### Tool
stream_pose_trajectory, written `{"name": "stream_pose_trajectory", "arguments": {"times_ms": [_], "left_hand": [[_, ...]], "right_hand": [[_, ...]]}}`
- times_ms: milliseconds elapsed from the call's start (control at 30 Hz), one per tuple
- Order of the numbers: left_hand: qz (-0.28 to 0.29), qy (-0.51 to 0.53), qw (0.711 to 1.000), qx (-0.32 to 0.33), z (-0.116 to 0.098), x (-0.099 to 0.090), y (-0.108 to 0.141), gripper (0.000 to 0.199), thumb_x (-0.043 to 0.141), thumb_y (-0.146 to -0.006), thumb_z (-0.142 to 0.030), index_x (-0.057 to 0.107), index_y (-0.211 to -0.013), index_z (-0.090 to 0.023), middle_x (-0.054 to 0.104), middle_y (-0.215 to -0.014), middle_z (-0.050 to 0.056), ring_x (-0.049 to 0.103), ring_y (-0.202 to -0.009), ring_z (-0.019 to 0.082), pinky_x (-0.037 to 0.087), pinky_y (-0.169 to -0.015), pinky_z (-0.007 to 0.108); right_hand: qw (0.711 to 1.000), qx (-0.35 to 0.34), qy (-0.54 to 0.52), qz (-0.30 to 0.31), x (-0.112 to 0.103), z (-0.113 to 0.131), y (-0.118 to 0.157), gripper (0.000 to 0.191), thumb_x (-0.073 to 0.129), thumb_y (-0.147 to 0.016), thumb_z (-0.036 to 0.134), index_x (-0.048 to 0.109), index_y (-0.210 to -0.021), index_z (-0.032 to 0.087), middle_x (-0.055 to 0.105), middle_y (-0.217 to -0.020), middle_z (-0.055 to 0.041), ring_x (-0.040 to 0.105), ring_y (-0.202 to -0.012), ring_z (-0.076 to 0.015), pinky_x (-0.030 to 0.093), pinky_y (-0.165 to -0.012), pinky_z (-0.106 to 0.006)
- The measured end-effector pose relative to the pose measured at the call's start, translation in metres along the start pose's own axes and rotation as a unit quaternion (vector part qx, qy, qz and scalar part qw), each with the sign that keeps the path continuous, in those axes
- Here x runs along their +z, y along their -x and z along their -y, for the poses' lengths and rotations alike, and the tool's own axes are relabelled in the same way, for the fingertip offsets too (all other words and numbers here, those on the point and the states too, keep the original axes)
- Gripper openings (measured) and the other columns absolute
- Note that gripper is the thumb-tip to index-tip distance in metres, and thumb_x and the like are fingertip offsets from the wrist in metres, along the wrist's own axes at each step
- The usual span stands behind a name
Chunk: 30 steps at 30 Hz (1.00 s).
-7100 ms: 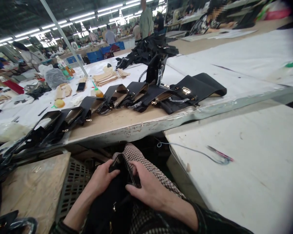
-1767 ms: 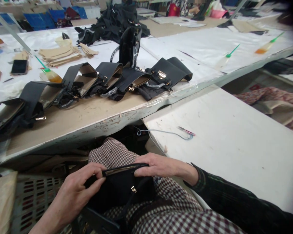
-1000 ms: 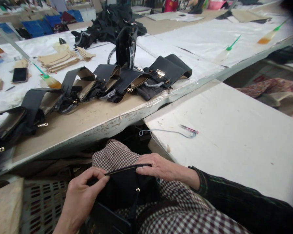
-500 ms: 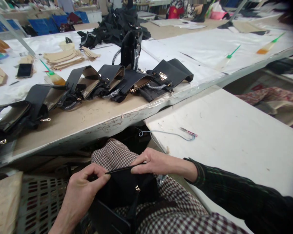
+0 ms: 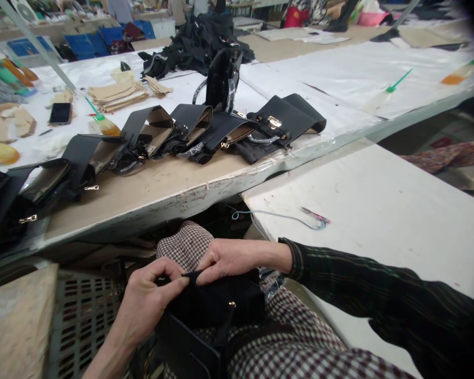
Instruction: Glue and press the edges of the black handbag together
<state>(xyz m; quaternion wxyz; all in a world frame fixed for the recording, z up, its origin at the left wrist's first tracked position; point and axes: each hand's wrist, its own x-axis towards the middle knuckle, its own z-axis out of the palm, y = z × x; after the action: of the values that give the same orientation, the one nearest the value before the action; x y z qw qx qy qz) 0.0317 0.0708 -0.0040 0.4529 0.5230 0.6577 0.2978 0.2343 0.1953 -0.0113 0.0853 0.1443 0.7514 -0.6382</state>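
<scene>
A black handbag [image 5: 217,305] rests on my lap over a checked apron [image 5: 296,337], its dark lining facing up and a small gold zip pull showing. Thumb and fingers of my left hand [image 5: 152,292] pinch the bag's upper edge at its left end. Close beside it, my right hand [image 5: 229,260] grips the same edge between thumb and curled fingers. The two thumbs are only a little apart. Below the left hand hangs a smooth black flap [image 5: 187,345] of the bag. The fingertips behind the edge are hidden.
Several black handbags [image 5: 146,129] line the workbench edge [image 5: 174,208]. Glue bottles [image 5: 106,125], a phone [image 5: 60,113] and beige pieces [image 5: 118,95] lie behind. On the white side table [image 5: 379,210] are a pen [image 5: 315,215] and cord. A plastic crate [image 5: 82,321] stands at lower left.
My right hand has slid left along the bag's edge, closer to my left hand, which keeps its pinch. The whole view has shifted slightly, so the bench things appear further right.
</scene>
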Motion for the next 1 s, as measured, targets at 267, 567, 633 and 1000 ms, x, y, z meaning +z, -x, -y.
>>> {"name": "stream_pose_trajectory", "arguments": {"times_ms": [267,567,633,1000], "left_hand": [[0.006,-0.045,0.999,0.020,0.002,-0.007,0.004,0.021,0.068,-0.085,-0.034,0.063,-0.069,-0.021,0.069,-0.083,-0.003,0.061,-0.078,0.014,0.042,-0.073,0.024],[-0.006,-0.066,0.997,0.034,-0.003,-0.006,0.009,0.021,0.065,-0.086,-0.030,0.060,-0.067,-0.021,0.068,-0.092,-0.004,0.061,-0.086,0.013,0.041,-0.078,0.023],[-0.014,-0.070,0.997,0.031,-0.003,-0.004,0.009,0.021,0.066,-0.086,-0.030,0.060,-0.067,-0.022,0.068,-0.090,-0.004,0.061,-0.084,0.013,0.041,-0.076,0.023],[-0.021,-0.074,0.997,0.013,-0.002,-0.001,0.005,0.024,0.065,-0.085,-0.032,0.059,-0.064,-0.020,0.070,-0.086,0.000,0.064,-0.082,0.017,0.044,-0.075,0.027]], "right_hand": [[0.989,-0.092,0.099,-0.058,0.009,0.002,-0.010,0.026,0.055,-0.093,0.022,0.057,-0.068,0.014,0.042,-0.062,0.0060,0.042,-0.061,-0.0074,0.031,-0.060,-0.020],[0.989,-0.071,0.091,-0.087,0.017,0.010,-0.002,0.025,0.052,-0.092,0.019,0.059,-0.069,0.014,0.040,-0.061,0.0058,0.039,-0.059,-0.0079,0.029,-0.058,-0.021],[0.989,-0.070,0.092,-0.088,0.017,0.011,-0.002,0.024,0.052,-0.093,0.020,0.061,-0.072,0.014,0.042,-0.061,0.0058,0.040,-0.058,-0.0080,0.029,-0.058,-0.021],[0.982,-0.097,0.134,-0.086,0.016,0.009,-0.001,0.022,0.053,-0.094,0.020,0.062,-0.074,0.015,0.043,-0.061,0.0057,0.041,-0.056,-0.0079,0.029,-0.057,-0.021]]}}
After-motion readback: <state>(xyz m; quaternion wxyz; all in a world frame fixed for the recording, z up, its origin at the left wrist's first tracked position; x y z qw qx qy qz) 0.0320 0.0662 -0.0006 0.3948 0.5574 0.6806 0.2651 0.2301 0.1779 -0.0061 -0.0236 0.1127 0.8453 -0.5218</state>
